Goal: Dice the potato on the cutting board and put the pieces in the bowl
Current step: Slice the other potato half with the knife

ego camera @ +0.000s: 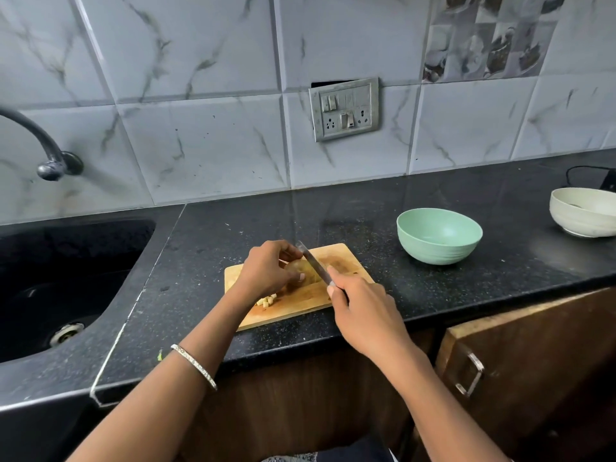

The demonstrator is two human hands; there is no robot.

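Note:
A wooden cutting board (343, 258) lies on the black counter. My left hand (266, 270) curls over the potato (305, 271) at the board's middle and holds it down. My right hand (361, 310) grips the handle of a knife (313, 261), forefinger along the blade's back; the blade lies across the potato. A few small pale diced pieces (266, 300) sit on the board's near left, beside my left wrist. The green bowl (439, 235) stands to the right of the board, and no pieces show inside it.
A black sink (66, 285) with a tap (50, 155) is at the left. A cream bowl (585, 211) and a black cable (586, 171) are at the far right of the counter. A wooden drawer (533, 355) with a metal handle stands ajar below the counter edge.

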